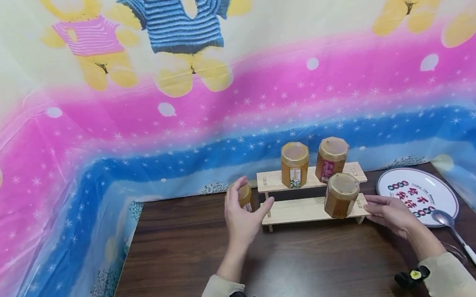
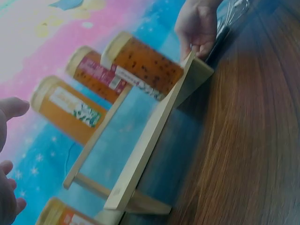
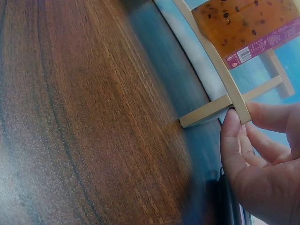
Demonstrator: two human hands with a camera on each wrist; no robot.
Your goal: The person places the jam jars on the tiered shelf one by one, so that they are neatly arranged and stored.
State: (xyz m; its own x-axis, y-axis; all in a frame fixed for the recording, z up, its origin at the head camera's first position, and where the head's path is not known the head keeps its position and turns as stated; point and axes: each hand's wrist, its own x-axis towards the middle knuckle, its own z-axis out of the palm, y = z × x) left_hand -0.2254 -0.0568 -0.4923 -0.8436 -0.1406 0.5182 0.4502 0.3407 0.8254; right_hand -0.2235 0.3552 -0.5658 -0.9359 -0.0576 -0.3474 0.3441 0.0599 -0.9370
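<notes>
A two-tier wooden shelf (image 1: 294,210) stands at the back of the table. On its lower step, toward the right end, sits a dark amber jar with seeds (image 1: 342,196). The upper step carries a golden jar (image 1: 295,164) and a seeded jar with a purple label (image 1: 331,160). My right hand (image 1: 390,215) pinches the right end of the lower step between thumb and fingers (image 3: 269,117). Beside the shelf's left end, my left hand (image 1: 243,214) is raised with thumb and fingers spread, partly hiding another golden jar (image 1: 245,198) on the table.
To the right lies a white plate (image 1: 441,187) with red lettering, a white-handled spoon (image 1: 472,255) leaning on its rim. Near the right wrist a wire whisk (image 2: 234,11) shows. A printed cloth (image 1: 180,172) hangs right behind the table (image 1: 179,257).
</notes>
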